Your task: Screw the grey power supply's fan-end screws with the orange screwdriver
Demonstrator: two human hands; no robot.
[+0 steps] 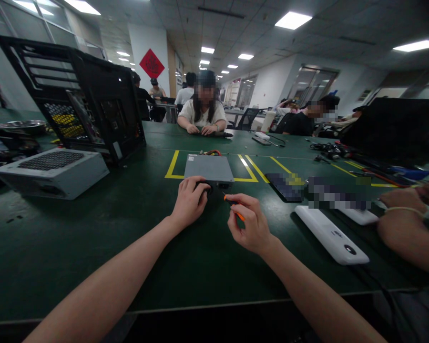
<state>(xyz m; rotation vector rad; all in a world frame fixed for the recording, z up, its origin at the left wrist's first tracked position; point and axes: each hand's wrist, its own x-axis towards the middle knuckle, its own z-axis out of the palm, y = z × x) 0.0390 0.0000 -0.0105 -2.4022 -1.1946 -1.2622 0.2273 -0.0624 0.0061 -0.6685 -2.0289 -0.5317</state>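
A flat grey computer power supply (209, 167) lies in front of me within yellow tape marks, with coloured cables at its far side. At its near left corner is my left hand (191, 200), fingers curled over the front edge beside a dark round part. My right hand (248, 221) pinches a small orange and black screwdriver (240, 215). The thin tip points up and left, just short of the power supply's socket side. Part of the handle is hidden by my fingers.
To the left stand an open black computer case (93, 105) and a larger grey power supply (53, 171). On the right lie a dark phone (284, 186), a white elongated device (331, 234) and cables (329, 148). A co-worker's arm (407, 228) reaches in there; another person sits opposite.
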